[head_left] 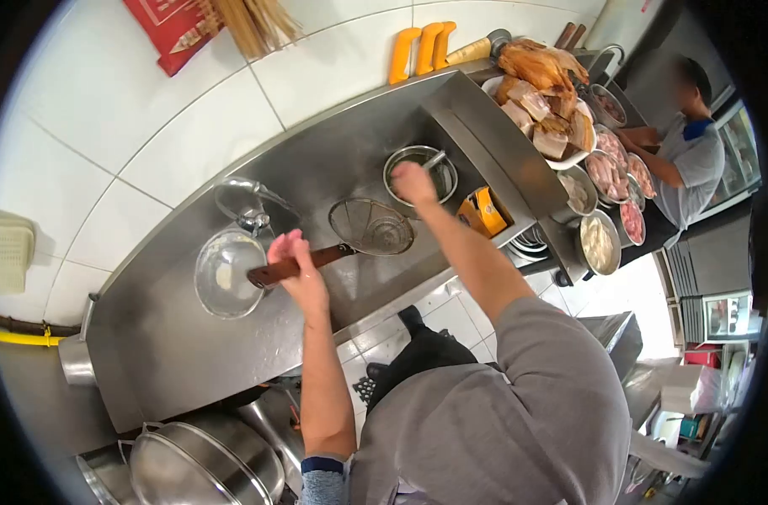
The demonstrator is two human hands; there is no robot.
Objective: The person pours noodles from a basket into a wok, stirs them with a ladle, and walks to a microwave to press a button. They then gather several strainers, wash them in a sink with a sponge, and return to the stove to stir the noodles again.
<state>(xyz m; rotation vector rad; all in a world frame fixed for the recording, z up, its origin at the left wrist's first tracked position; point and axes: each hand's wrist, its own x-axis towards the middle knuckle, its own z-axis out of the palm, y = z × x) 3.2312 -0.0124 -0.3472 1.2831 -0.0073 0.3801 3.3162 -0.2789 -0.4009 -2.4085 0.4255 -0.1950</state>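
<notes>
My left hand is closed round the brown wooden handle of a wire-mesh strainer, whose round basket is over the metal counter. My right hand has its fingers curled together over the near left part of a round metal pot; what is in them, if anything, is hidden. A metal utensil handle slants up from the dark contents of that pot, just right of my fingers. Left of my left hand a clear bowl stands under a faucet.
An orange-and-black box sits by the counter's front edge. Meat is piled in a white tray at right, beside several metal bowls. A co-worker stands beyond them. Large metal basins are low at left.
</notes>
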